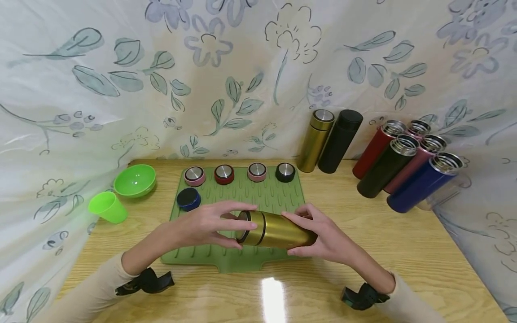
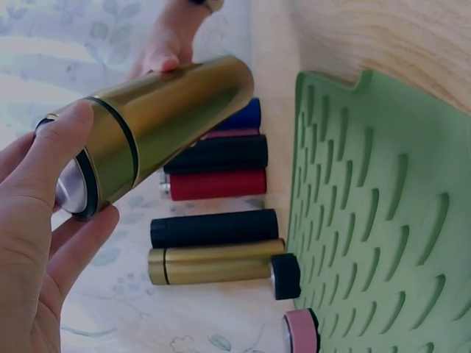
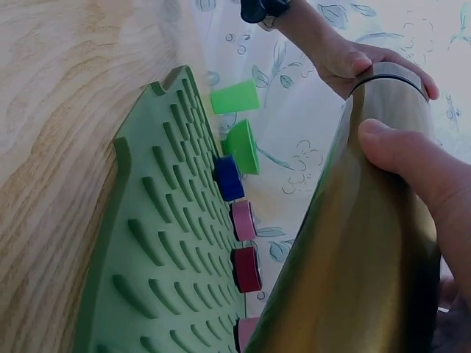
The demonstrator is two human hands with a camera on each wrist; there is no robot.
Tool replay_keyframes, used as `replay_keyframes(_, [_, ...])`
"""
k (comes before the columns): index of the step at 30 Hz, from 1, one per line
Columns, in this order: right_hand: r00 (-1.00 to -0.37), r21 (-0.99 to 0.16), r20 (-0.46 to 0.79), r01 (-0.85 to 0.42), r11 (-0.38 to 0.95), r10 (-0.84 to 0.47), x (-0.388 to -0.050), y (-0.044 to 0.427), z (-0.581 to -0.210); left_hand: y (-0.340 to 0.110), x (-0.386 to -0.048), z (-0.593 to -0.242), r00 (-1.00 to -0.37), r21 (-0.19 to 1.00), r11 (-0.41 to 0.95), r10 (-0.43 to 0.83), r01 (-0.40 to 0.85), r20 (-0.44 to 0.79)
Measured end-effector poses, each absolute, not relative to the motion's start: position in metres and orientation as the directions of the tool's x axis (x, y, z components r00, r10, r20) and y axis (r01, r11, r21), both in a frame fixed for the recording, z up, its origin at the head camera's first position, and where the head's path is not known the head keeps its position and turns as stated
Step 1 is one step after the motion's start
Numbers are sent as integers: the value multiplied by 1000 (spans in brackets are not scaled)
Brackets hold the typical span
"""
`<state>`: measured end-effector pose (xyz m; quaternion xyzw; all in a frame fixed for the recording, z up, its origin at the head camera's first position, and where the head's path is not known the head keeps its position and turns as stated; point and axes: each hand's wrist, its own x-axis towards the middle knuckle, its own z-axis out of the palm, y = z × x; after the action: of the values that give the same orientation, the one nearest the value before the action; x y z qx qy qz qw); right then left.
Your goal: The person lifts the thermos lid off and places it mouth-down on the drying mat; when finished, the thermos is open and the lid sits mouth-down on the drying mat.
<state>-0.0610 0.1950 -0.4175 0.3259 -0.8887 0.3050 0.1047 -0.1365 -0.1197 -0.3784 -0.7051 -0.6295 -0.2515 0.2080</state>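
Observation:
A gold bottle point(image 1: 282, 231) is held on its side above the green mat point(image 1: 240, 260), its capped end to the left. My left hand point(image 1: 210, 224) grips the cap, thumb and fingertips round it; in the left wrist view that hand point(image 2: 44, 220) pinches the gold cap point(image 2: 85, 173). My right hand point(image 1: 323, 233) is curled round the base end of the bottle. The right wrist view shows the right thumb point(image 3: 412, 158) along the gold body point(image 3: 360, 235). A thin dark ring shows between cap and body.
Several lids, among them a blue one point(image 1: 188, 198) and a black one point(image 1: 285, 172), lie on the mat. A gold bottle point(image 1: 315, 143) and a black bottle point(image 1: 339, 143) stand behind; several lidless bottles, one blue point(image 1: 420, 186), stand right. A green bowl point(image 1: 135, 181) and cup point(image 1: 109, 207) are left.

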Motion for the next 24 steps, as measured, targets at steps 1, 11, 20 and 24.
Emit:
replay_keyframes(1, [-765, -476, 384, -644, 599, -517, -61, 195, -418, -120, -136, -378, 85, 15, -119, 782, 993, 618])
replay_keyframes(11, [-760, -489, 393, -650, 582, -518, -65, 189, -426, -122, -133, -384, -13, 75, -46, 767, 996, 642])
replay_keyframes(20, [-782, -470, 410, -622, 625, -469, -66, 188, -426, -126, -130, -388, -200, 223, 88, 812, 971, 548])
replay_keyframes(24, [-782, -472, 408, -623, 624, -472, -66, 190, -427, -127, -131, -385, -176, 210, 67, 813, 975, 555])
